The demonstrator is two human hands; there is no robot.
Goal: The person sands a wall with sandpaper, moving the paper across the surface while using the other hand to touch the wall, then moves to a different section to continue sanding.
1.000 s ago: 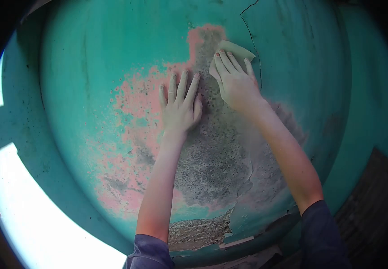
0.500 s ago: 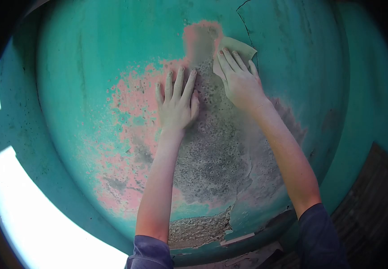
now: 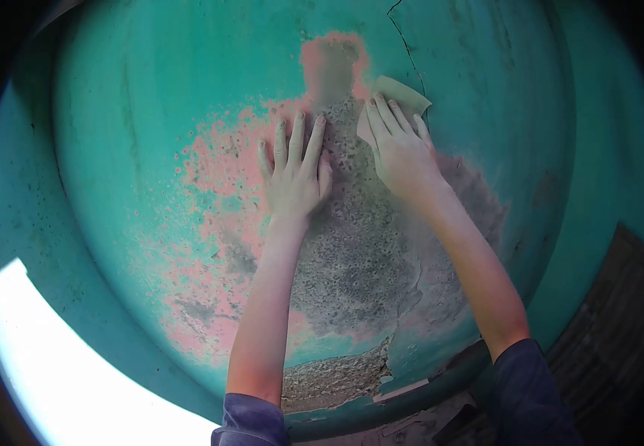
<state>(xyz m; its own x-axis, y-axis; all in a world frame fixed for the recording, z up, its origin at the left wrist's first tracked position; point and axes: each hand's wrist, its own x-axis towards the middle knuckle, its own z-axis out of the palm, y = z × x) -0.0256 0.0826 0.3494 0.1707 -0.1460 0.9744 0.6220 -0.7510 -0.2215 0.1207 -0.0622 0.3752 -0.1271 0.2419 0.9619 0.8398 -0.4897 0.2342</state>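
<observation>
The right hand (image 3: 400,152) presses a pale sheet of sandpaper (image 3: 400,95) flat against the teal wall (image 3: 151,89), fingers extended and slightly spread over it; the sheet's upper corner pokes out just beside a thin crack (image 3: 404,41). The left hand (image 3: 292,175) lies flat on the worn pink and grey patch (image 3: 352,253), fingers apart, holding nothing, with bare teal paint all round

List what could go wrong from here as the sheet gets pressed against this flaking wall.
1. The sandpaper sheet lies under only the fingers of the right hand; it could slip or crease.
2. A crack runs just above it, and loose paint flakes hang lower down, so more coating may break away.
3. The bare left hand lies flat on the pitted grey patch and might get scraped.
</observation>
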